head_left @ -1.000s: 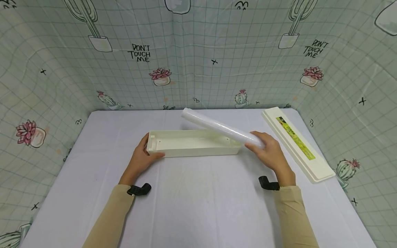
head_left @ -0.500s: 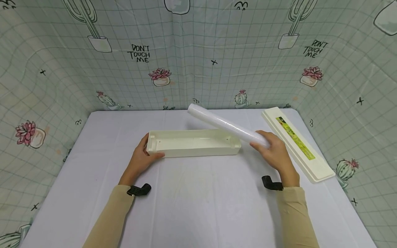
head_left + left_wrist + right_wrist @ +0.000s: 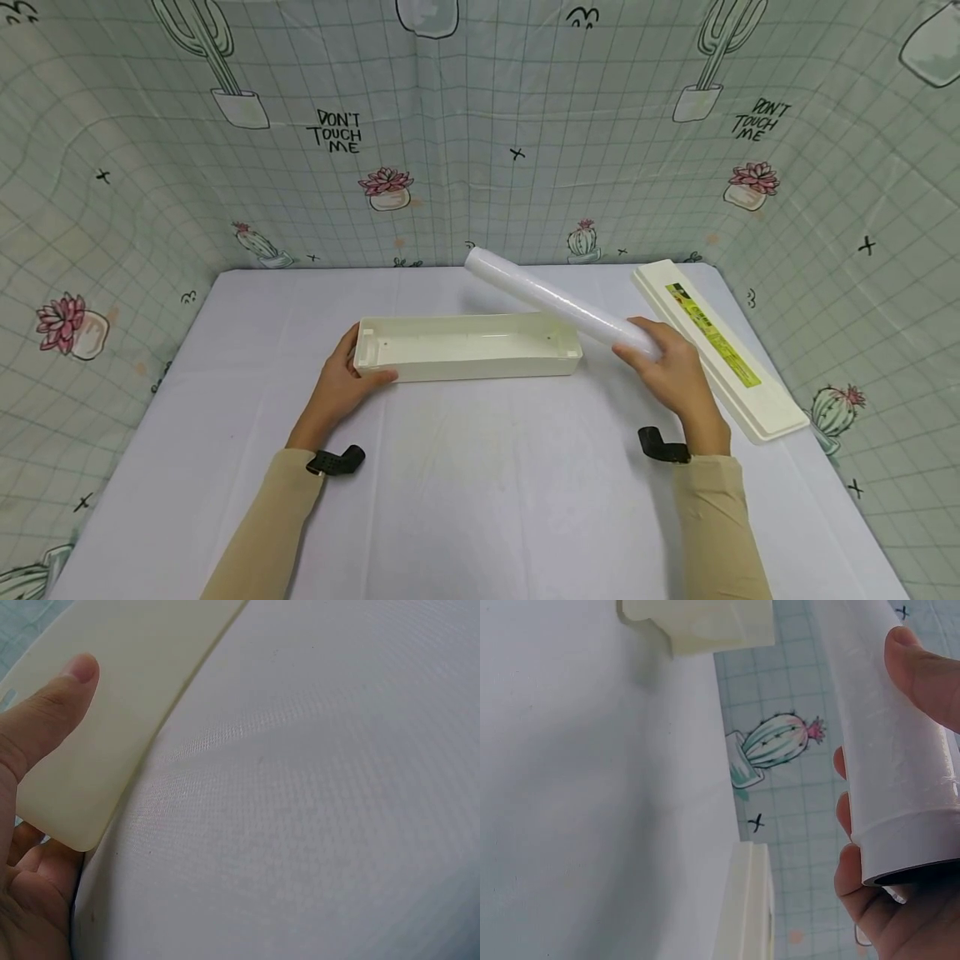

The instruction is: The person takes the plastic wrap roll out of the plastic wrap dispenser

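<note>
A long cream tray (image 3: pixel 465 367) lies open across the middle of the white table. My left hand (image 3: pixel 347 382) grips its left end, thumb along the front wall (image 3: pixel 56 712). My right hand (image 3: pixel 670 371) holds one end of a white film roll (image 3: pixel 558 304), fingers and thumb wrapped round it (image 3: pixel 889 750). The roll slants up and to the left above the table, its far end raised behind the tray's right end. The tray's inside holds nothing.
A cream lid (image 3: pixel 716 346) with a green-yellow label lies diagonally at the right, near the table's edge; its rim (image 3: pixel 742 915) shows beside my right hand. A cactus-print cloth wall (image 3: pixel 480 133) closes in the table at the back and both sides.
My right hand has carried the roll to the right and slightly back, away from above the tray. The left hand and tray have stayed put.
</note>
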### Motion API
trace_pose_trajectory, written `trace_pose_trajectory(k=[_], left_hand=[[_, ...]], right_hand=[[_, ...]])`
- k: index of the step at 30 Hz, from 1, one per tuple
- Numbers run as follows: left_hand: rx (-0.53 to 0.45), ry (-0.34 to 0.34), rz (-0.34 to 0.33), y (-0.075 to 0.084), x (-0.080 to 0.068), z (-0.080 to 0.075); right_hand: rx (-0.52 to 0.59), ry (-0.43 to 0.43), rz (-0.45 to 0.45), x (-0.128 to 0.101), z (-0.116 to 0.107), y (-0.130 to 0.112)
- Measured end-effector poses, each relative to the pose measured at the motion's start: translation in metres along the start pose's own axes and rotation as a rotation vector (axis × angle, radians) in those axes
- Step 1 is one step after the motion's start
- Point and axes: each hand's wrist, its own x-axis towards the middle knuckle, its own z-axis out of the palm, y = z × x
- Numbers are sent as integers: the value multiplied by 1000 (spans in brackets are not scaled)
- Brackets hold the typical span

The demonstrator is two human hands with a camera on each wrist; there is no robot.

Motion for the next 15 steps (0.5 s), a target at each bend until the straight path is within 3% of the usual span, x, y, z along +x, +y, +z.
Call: trace_pose_trajectory(k=[4, 12, 15], left_hand=[[-14, 0, -2, 1, 0, 0], [0, 13, 4, -27, 15, 1], [-7, 12, 5, -24, 14, 1]], right_hand=[[-2, 7, 9, 1, -2, 2], [-12, 13, 31, 1, -8, 7], [-10, 13, 53, 1, -10, 8]])
